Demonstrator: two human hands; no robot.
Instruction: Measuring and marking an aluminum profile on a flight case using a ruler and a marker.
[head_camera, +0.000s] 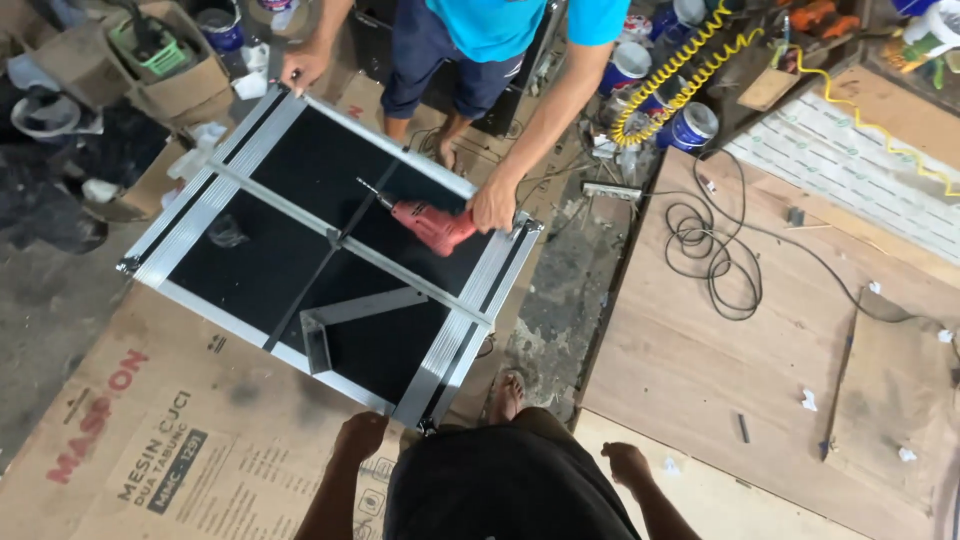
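Head view, aimed steeply down
The floor is seen from standing height (one view only), the aluminium frame (320, 250) centred.
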